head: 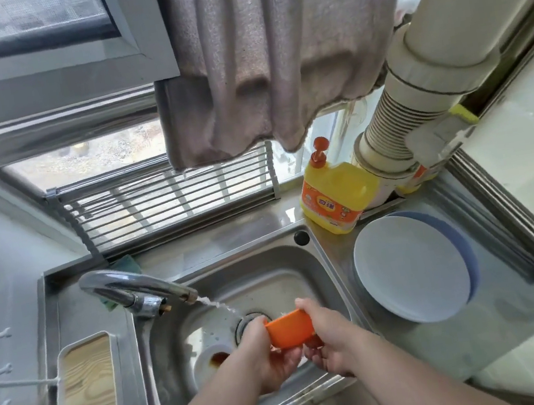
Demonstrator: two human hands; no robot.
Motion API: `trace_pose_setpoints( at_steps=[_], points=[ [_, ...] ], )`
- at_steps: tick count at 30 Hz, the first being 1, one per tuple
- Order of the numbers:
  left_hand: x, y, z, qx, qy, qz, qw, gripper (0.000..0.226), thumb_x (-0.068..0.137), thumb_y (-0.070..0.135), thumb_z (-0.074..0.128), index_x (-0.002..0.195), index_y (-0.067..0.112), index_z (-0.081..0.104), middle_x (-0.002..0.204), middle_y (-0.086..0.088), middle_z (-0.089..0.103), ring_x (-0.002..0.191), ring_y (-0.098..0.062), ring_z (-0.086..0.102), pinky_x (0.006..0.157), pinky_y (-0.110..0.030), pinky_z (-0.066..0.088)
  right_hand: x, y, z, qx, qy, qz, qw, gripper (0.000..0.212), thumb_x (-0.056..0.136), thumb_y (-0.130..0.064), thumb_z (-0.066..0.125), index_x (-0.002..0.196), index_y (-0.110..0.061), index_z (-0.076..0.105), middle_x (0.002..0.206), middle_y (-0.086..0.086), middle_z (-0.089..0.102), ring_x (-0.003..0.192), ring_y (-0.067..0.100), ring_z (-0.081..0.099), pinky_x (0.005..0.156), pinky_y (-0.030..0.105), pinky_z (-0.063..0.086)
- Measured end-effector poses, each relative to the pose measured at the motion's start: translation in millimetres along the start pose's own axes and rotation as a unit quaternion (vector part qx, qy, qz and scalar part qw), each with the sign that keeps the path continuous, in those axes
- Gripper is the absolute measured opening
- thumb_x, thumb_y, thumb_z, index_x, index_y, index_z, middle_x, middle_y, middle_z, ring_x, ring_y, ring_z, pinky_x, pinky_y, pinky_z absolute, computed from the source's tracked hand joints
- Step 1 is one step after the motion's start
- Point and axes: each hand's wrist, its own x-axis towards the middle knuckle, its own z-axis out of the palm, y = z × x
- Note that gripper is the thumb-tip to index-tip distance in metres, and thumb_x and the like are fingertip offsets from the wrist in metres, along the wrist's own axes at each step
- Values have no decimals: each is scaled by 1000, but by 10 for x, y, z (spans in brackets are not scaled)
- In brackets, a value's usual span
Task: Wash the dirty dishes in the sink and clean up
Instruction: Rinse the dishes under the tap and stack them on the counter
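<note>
- Grey towel [272,62] fills the top centre of the frame, draped in front of the window, its lower edge hanging just above the yellow soap bottle.
- Steel sink [331,272] takes the lower middle, and you are working right over its drain.
- White plates [410,267] lie stacked on the steel tabletop [516,303] at centre right, just beside the sink's rim.
- Wood-grain tray [88,399] sits at lower left, beside the basin.
- Yellow soap bottle [334,199], orange pump on top, stands right of centre, behind the plates.
- Tap [133,288] at left of centre is running, with the stream slanting down toward the drain.
- Your left hand [268,358] holds the orange cup [290,330] from below, grip wrapped round its left end.
- Your right hand [327,335] has its grip closed round the cup's right end, so the cup hangs in the lower centre above the basin.
- Small white dish [209,360] with a brown stain rests in the basin, left of your hands.
</note>
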Motion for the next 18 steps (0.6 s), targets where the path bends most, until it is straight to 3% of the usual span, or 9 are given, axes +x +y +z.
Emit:
trace_pose_setpoints(
  at_steps=[3, 6, 8, 12, 18],
  points=[
    [-158, -60, 397, 1, 0, 71, 997, 54, 102, 52, 49, 106, -1, 59, 67, -19, 67, 50, -29, 63, 45, -31, 57, -35, -108, -311, -2, -11, -60, 998, 37, 97, -54, 56, 115, -22, 59, 77, 7, 57, 51, 14, 50, 46, 25, 39],
    [-189, -73, 791, 66, -12, 186, 980, 46, 104, 51, 52, 118, 10, 68, 93, -16, 76, 71, -26, 72, 65, -35, 59, -197, -292, -743, -11, 7, -154, 988, 22, 102, -26, 50, 120, -24, 63, 80, 8, 60, 62, 16, 54, 54, 28, 41],
    [-135, -78, 1002, 158, -22, 246, 956, 36, 106, 47, 53, 125, 20, 68, 107, -11, 76, 87, -23, 70, 77, -36, 57, -265, -389, -1112, -13, 38, -188, 981, 35, 100, -10, 48, 121, -32, 66, 92, 7, 69, 78, 20, 62, 62, 31, 48],
    [-143, -158, 1456, 242, -84, 292, 921, 24, 105, 27, 59, 126, 25, 70, 97, -2, 74, 80, -18, 65, 73, -31, 54, -171, -445, -1810, -21, 117, -203, 972, 47, 98, -1, 45, 126, -34, 64, 112, 9, 69, 101, 31, 64, 68, 37, 56],
    [-61, -295, 1710, 237, -54, 321, 916, 19, 103, 8, 59, 116, 14, 71, 97, -7, 77, 72, -17, 68, 74, -34, 53, 192, -304, -2296, 7, 142, -165, 976, 43, 92, 10, 48, 125, -11, 65, 111, 16, 74, 100, 35, 71, 65, 37, 61]
  ],
)
